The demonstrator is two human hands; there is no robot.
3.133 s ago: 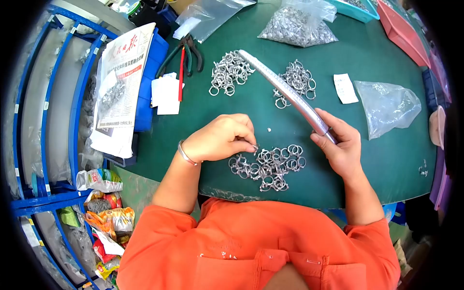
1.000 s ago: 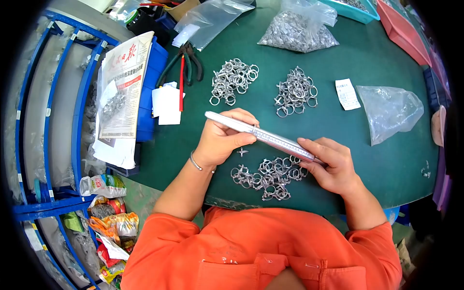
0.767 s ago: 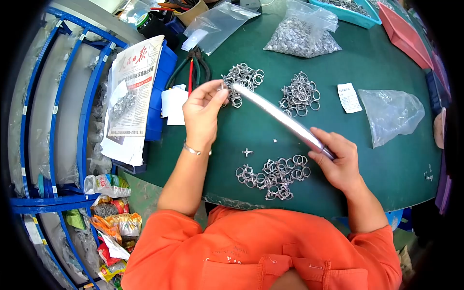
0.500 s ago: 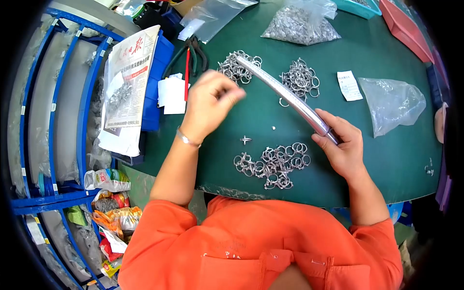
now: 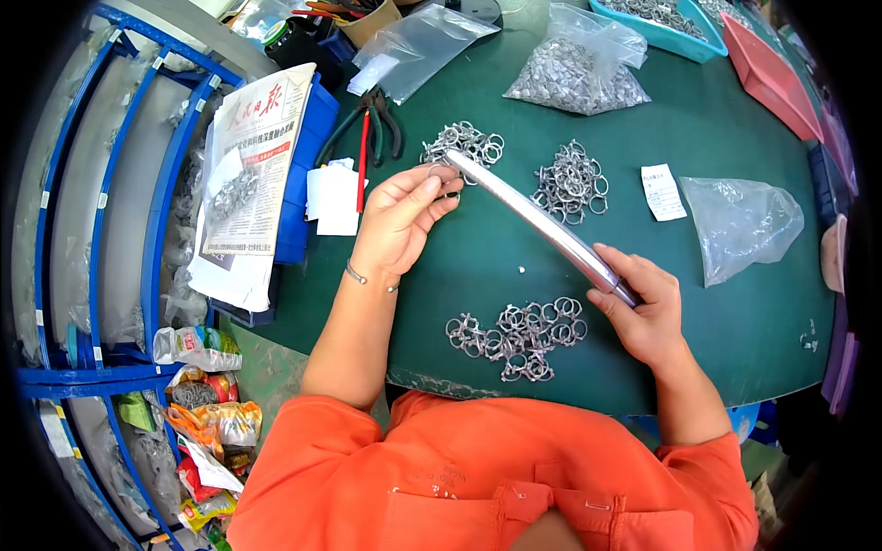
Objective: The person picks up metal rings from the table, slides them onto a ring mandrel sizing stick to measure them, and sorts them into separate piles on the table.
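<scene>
My right hand (image 5: 648, 312) is wrapped round the thick end of a tapered metal ring mandrel (image 5: 542, 222), which slants up and left over the table. At its thin tip, my left hand (image 5: 400, 220) pinches a small metal ring (image 5: 442, 171), partly covered by the fingers. Whether that ring is around the tip or just beside it, I cannot tell. Below the mandrel lies a loose pile of rings (image 5: 519, 338). Two more ring piles are beyond it, one behind the tip (image 5: 469, 140) and another to the right (image 5: 571, 184).
Pliers (image 5: 375, 129) and a red stick (image 5: 362, 163) lie by white papers (image 5: 333, 197). A bag of metal pieces (image 5: 574, 78) sits at the back, near teal (image 5: 675, 37) and red trays (image 5: 767, 78). A paper slip (image 5: 663, 193) and plastic bag (image 5: 740, 225) are right; shelving (image 5: 156, 230) stands left.
The single ring lying above the near pile is gone from the table. My left hand has moved to the mandrel's tip with a ring in its fingers. The mandrel stays in my right hand.
</scene>
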